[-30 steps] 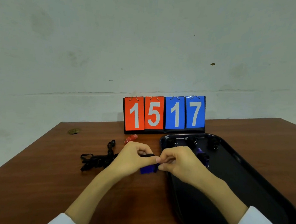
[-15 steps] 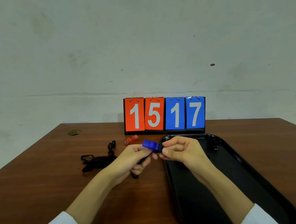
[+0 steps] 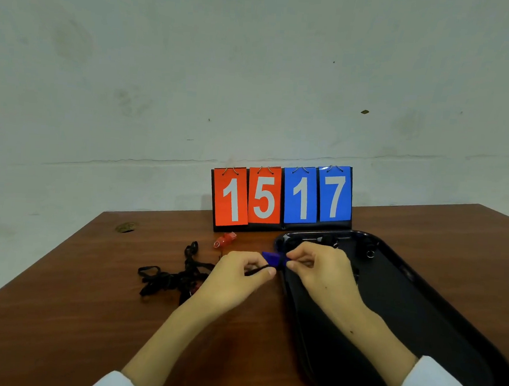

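The right hand [image 3: 323, 270] has its grip pinched on the small blue plastic whistle [image 3: 271, 258], just above the brown wooden table [image 3: 58, 314] at the left rim of the black tray [image 3: 419, 310]. The left hand [image 3: 235, 277] pinches a thin black cord [image 3: 257, 270] against it. The attaching looks unfinished. A red whistle [image 3: 225, 240] near the far edge lies untouched.

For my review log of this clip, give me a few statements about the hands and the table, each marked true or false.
1. The right hand pinches the blue whistle. True.
2. The left hand lies flat and empty on the table. False: it pinches a black cord.
3. The red whistle lies in the black tray. False: it lies on the table, in front of the scoreboard.
4. The scoreboard reads 15 17. True.
5. A tangle of black lanyards lies left of the left hand. True.
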`<state>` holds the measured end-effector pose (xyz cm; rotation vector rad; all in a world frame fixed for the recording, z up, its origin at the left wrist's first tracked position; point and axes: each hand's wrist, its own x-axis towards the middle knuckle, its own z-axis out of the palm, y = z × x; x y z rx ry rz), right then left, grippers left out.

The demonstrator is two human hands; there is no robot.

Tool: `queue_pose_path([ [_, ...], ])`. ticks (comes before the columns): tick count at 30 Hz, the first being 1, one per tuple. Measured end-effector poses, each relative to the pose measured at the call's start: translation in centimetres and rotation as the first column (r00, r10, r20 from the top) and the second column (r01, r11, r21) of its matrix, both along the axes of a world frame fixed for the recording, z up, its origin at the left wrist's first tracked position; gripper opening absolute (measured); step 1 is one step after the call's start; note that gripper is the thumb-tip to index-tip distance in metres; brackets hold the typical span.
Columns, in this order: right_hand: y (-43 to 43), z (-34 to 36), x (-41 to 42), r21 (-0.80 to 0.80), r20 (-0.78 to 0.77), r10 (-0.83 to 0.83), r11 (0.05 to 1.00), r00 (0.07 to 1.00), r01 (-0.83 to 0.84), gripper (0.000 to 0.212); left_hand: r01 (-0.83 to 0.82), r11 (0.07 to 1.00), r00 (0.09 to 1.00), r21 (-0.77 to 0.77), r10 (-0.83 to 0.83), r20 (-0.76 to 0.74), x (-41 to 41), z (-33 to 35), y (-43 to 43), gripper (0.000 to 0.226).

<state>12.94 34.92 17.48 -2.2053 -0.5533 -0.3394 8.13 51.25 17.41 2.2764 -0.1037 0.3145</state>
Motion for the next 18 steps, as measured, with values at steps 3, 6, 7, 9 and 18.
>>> queue_pose_path([
  [3,0.0,0.2,0.1,-0.115,-0.034,0.072,0.991,0.997,-0.075,0.018,-0.048,0.998,0.998,0.048,0.046,0.044,0.0,0.2,0.3,0.013],
  [6,-0.2,0.3,0.2,-0.129,-0.104,0.183,0.972,0.978,-0.196,0.014,-0.037,0.999,0.997,0.018,0.035,0.071,-0.1,0.3,0.8,0.011],
  [7,-0.2,0.3,0.1,-0.119,-0.128,0.229,0.962,0.965,-0.244,0.012,-0.020,1.000,0.998,0.008,0.019,0.068,-0.1,0.2,1.0,0.012],
  [9,-0.3,0.5,-0.1,-0.084,-0.176,0.305,0.942,0.936,-0.323,0.013,0.014,1.000,0.998,-0.028,-0.013,0.055,-0.1,0.3,1.1,0.013],
  [18,-0.7,1.7,-0.5,0.314,-0.353,0.549,0.832,0.758,-0.456,0.010,0.084,0.907,0.973,-0.414,-0.165,-0.164,-0.3,1.0,1.9,0.030],
])
